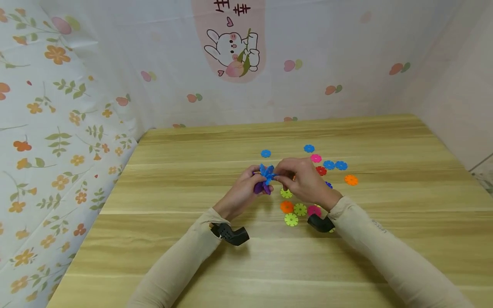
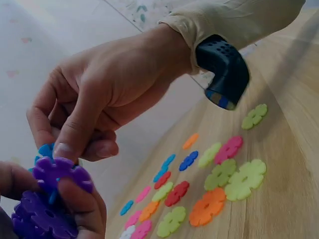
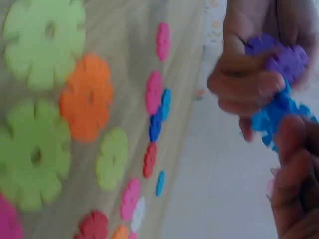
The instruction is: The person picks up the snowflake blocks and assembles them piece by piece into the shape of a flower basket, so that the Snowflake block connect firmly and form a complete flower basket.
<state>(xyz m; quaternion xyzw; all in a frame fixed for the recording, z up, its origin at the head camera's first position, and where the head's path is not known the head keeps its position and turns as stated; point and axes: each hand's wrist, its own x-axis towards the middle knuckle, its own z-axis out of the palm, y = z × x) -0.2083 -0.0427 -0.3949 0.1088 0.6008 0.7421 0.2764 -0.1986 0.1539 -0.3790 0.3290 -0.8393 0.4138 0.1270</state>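
Forearms converge over the table [image 1: 161, 192]; hands close together, raised above it. Left hand [image 1: 243, 186] grips purple discs [image 1: 259, 188] between thumb and fingers. Right hand [image 1: 306, 180], fingers angled down, pinches the blue discs [image 1: 267, 171] joined to them. Cluster sits between both hands, at the fingertips.

Your head view is bright and fairly crisp, with a pale sheen on the tabletop [image 1: 277, 273] and soft shadows beside your sleeves [image 1: 181, 256]. Your wrist views look dimmer, and the right one softens the discs [image 3: 50, 174] with blur.
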